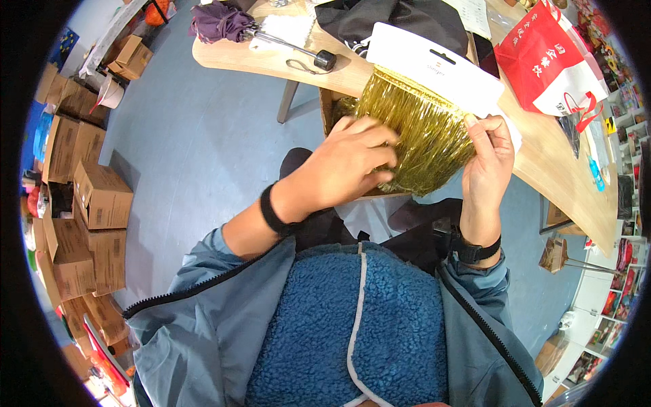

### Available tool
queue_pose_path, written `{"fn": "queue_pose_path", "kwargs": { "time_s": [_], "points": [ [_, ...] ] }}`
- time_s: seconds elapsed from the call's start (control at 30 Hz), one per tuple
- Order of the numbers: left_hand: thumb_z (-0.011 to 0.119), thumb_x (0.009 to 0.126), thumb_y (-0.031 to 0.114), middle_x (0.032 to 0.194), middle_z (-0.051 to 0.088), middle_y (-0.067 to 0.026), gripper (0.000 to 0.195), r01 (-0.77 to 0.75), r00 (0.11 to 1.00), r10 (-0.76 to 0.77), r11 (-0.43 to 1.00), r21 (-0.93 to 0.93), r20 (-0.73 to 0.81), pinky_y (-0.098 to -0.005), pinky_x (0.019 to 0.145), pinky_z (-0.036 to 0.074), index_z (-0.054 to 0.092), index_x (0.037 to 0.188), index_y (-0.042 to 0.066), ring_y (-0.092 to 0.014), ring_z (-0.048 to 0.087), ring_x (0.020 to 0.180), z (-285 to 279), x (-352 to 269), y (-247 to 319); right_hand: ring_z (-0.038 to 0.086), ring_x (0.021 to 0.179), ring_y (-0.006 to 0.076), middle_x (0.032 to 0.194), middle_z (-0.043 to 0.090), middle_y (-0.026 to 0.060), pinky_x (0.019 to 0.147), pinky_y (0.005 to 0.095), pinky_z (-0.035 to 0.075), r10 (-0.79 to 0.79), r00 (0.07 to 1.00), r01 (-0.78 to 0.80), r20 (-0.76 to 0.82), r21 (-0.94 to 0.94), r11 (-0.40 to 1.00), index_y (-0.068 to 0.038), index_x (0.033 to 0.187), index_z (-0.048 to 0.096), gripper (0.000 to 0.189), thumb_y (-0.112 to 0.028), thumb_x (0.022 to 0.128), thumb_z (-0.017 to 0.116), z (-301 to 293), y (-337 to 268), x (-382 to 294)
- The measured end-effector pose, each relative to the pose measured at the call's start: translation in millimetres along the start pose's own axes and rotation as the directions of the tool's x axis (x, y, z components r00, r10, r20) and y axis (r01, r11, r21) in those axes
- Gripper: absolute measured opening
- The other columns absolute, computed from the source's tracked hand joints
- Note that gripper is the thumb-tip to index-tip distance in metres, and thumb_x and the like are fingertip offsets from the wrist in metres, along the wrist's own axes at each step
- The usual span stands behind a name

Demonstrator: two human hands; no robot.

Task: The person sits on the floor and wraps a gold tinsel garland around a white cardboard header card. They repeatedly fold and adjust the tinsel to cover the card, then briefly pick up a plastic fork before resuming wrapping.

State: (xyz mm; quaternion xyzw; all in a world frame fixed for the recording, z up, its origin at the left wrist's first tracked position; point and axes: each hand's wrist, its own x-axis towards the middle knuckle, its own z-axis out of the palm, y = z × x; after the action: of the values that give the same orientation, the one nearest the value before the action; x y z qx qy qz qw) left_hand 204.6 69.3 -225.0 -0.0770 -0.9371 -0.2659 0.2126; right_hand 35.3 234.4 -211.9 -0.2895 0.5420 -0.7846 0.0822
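Note:
Gold metallic tinsel fringe (422, 122) hangs from a white header card (432, 68) with a slot and small printing. My right hand (485, 152) pinches the right end of the fringe's top band between thumb and fingers, against the card. Against the strands on the left, my left hand (351, 163) has its fingers curled and spread, slightly blurred; they brush the fringe rather than grip it. Beneath the fringe, an open cardboard box (326, 114) shows only partly, with some dark gold strands inside.
On the wooden table (549, 147) lie a folded purple umbrella (224, 23) and black cloth (396, 20). A red and white bag (552, 61) stands to the right, near a blue-handled tool (596, 174). Cardboard cartons (104, 196) line the left; shelves (595, 315) stand right.

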Motion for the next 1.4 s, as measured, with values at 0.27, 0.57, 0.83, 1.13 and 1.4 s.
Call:
{"fn": "queue_pose_path", "kwargs": {
  "time_s": [0.27,0.57,0.83,1.13,1.4],
  "points": [
    [0.077,0.082,0.020,0.094,0.071,-0.0135,0.029,0.369,0.909,-0.263,0.868,-0.333,0.322,-0.0394,0.082,0.053,0.072,0.106,0.005,-0.030,0.068,0.089,-59.6,-11.1,-10.7,0.050,0.073,0.0045,0.076,0.056,-0.0027,0.071,0.0205,0.039,-0.026,0.999,0.026,-0.020,-0.025,0.999,-0.006,0.078,0.057,0.017,-0.002,0.090,0.069,-4.2,0.0,2.4],
    [0.076,0.080,0.013,0.117,0.059,-0.0130,0.045,0.124,0.983,-0.113,0.990,-0.073,0.142,-0.0413,0.096,0.047,0.061,0.121,0.006,-0.033,0.056,0.112,-18.8,17.4,12.9,0.050,0.075,0.0041,0.081,0.054,-0.0038,0.070,0.0193,0.040,-0.052,0.999,0.053,0.016,-0.071,0.996,-0.005,0.082,0.055,0.017,-0.001,0.090,0.070,5.2,-2.6,-4.2],
    [0.066,0.087,0.005,0.092,0.062,-0.0161,0.020,0.123,0.877,-0.215,0.965,-0.231,-0.430,-0.0398,0.073,0.052,0.061,0.106,0.004,-0.036,0.063,0.084,-1.1,23.2,24.6,0.054,0.077,0.0051,0.086,0.057,-0.0005,0.070,0.0199,0.043,-0.079,0.997,0.082,0.024,-0.202,0.976,-0.003,0.084,0.054,0.017,0.001,0.089,0.070,25.0,2.4,-21.2],
    [0.068,0.081,-0.002,0.093,0.062,-0.0118,0.027,0.091,0.844,-0.153,0.985,-0.144,-0.513,-0.0362,0.074,0.051,0.065,0.108,0.003,-0.029,0.063,0.086,6.9,21.8,23.1,0.061,0.081,0.0083,0.090,0.065,0.0060,0.071,0.0234,0.049,-0.023,0.981,0.059,0.193,-0.184,0.981,0.000,0.082,0.057,0.019,0.002,0.082,0.076,37.1,-8.4,-39.0],
    [0.078,0.064,0.001,0.099,0.070,-0.0028,0.035,-0.023,0.794,0.213,0.946,0.323,-0.569,-0.0318,0.070,0.047,0.071,0.098,0.008,-0.022,0.065,0.087,2.5,18.2,12.9,0.062,0.087,0.0110,0.095,0.064,0.0076,0.074,0.0237,0.050,0.005,0.954,0.059,0.300,-0.203,0.977,0.002,0.088,0.063,0.014,0.005,0.081,0.075,32.1,-26.4,-40.7]
  ]
}}
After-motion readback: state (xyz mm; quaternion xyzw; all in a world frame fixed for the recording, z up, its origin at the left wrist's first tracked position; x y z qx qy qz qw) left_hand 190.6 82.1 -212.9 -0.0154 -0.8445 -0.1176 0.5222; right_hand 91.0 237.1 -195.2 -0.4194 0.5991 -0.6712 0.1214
